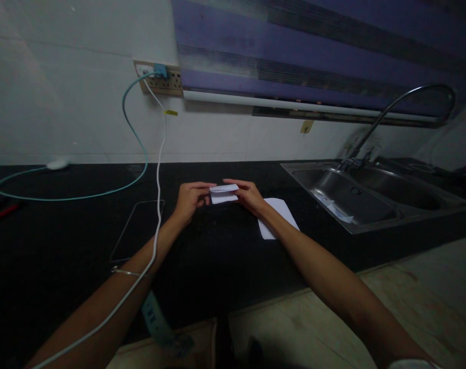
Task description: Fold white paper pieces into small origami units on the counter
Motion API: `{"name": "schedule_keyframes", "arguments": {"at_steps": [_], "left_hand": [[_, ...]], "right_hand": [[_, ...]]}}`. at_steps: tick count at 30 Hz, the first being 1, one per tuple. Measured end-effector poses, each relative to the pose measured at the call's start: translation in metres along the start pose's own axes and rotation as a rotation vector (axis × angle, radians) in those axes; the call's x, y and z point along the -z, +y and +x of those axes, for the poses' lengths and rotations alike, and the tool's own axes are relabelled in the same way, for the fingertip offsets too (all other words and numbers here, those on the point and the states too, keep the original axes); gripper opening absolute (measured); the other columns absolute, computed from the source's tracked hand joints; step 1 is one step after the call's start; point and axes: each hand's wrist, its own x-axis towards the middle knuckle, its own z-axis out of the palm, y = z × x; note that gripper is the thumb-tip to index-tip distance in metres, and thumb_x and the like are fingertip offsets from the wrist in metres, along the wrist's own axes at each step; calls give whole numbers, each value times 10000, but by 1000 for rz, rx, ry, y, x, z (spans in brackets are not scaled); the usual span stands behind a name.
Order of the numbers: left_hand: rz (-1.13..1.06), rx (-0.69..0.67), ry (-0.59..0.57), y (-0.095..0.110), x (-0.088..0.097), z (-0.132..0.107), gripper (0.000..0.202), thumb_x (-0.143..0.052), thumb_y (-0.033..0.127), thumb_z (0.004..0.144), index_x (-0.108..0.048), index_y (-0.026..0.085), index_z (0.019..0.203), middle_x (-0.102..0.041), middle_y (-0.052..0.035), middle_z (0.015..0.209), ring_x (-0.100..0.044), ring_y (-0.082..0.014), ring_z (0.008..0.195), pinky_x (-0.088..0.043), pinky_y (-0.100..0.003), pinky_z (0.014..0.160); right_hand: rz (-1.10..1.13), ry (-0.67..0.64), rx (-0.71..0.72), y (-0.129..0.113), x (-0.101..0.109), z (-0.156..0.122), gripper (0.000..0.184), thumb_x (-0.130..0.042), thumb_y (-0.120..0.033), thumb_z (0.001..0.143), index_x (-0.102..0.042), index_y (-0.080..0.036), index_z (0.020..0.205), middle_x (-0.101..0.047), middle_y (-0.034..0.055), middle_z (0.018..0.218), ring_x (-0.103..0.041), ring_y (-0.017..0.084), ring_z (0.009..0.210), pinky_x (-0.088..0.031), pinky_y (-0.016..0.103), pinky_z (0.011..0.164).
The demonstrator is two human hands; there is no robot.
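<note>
A small folded piece of white paper (224, 195) is held up between my two hands, above the black countertop. My left hand (190, 199) pinches its left edge with thumb and fingers. On the opposite edge, my right hand (249, 195) grips the same paper, thumb below and fingers over the top. The paper is bent over into layers, with a gap showing between them. Under my right wrist lies a white sheet (281, 212) with rounded corners, partly covered by the forearm.
A double steel sink (356, 205) with white scraps (336, 209) and a curved faucet (386, 110) is at right. A phone-like dark slab (135, 233) lies left. A white cable (158, 179) crosses my left forearm from the wall socket (171, 82); a teal cable (135, 130) loops left.
</note>
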Motion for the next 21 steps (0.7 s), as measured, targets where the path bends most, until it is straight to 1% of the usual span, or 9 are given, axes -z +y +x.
{"name": "schedule_keyframes", "arguments": {"at_steps": [3,5,8,9,11,13,15,17,21], "left_hand": [[-53,32,-20,0,1,1,299,-688,243,688,-736,118,955,-645,-32,599,-554,-106,456,-283,-194,370],[-125,88,-74,-1,1,3,353,-674,360,746,-705,142,1021,-665,-36,665,-569,-103,466,-273,-183,360],[-146,241,-182,-5,-1,7,500,-548,610,828,-676,140,941,-669,-58,686,-589,-111,455,-253,-182,337],[-112,273,-226,-6,-1,8,536,-523,646,835,-668,135,910,-669,-67,676,-597,-116,455,-243,-181,333],[-32,270,-311,-9,-2,8,519,-535,634,849,-658,133,903,-677,-78,674,-615,-121,469,-230,-175,333],[28,208,-349,-11,-3,7,431,-586,553,861,-650,136,947,-691,-74,693,-617,-111,481,-233,-163,341],[72,156,-333,-11,-3,5,361,-607,479,876,-641,136,981,-693,-60,695,-600,-95,474,-254,-154,353],[112,137,-306,-10,-3,3,332,-588,439,904,-639,127,1004,-685,-50,670,-580,-84,457,-276,-152,362],[169,122,-275,-8,-4,2,331,-539,419,947,-643,112,1014,-656,-29,600,-547,-80,417,-297,-160,363]], "right_hand": [[-14,35,-5,1,0,0,284,-718,-216,693,-775,-218,970,-730,65,960,-633,154,759,-530,271,602],[-23,67,-8,2,0,1,239,-728,-240,696,-783,-213,927,-728,75,1025,-643,155,771,-541,261,581],[-35,95,7,5,1,3,225,-716,-253,714,-785,-215,925,-718,77,1095,-650,148,772,-541,239,557],[-36,100,11,6,2,4,226,-711,-254,718,-784,-218,929,-719,75,1093,-650,146,768,-539,237,555],[-40,112,13,8,3,6,225,-702,-249,720,-783,-222,928,-725,70,1062,-645,142,750,-529,237,552],[-48,129,14,9,4,7,218,-690,-233,716,-782,-213,912,-728,68,1002,-628,137,719,-507,232,535],[-23,115,6,7,4,7,239,-658,-215,716,-775,-198,925,-721,70,949,-612,142,707,-494,237,525],[49,57,-17,3,4,6,302,-616,-218,731,-752,-199,1000,-706,66,921,-605,157,727,-511,258,546],[119,-2,-90,-5,1,2,339,-617,-374,803,-686,-221,1098,-680,56,894,-601,167,750,-538,277,576]]}}
